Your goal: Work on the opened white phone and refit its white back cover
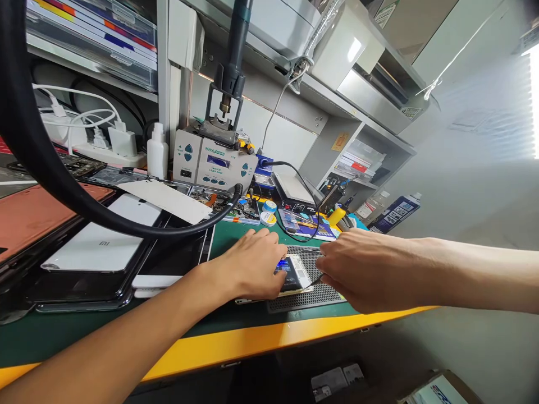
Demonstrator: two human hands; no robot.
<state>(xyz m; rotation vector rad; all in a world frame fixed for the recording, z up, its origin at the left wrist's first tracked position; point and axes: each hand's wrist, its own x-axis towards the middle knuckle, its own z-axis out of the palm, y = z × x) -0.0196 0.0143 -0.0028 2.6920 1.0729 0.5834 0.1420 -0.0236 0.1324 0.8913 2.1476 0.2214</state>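
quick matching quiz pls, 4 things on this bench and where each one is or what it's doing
Things:
1. left hand
2. right hand
3. white bottle
4. white phone

Places or states:
a. stands just left of the grey station at the back
b. rests on the opened phone
c. lies back side up on a stack at the left of the bench
d. holds a thin tool beside the opened phone

Pairs: 1-b, 2-d, 3-a, 4-c
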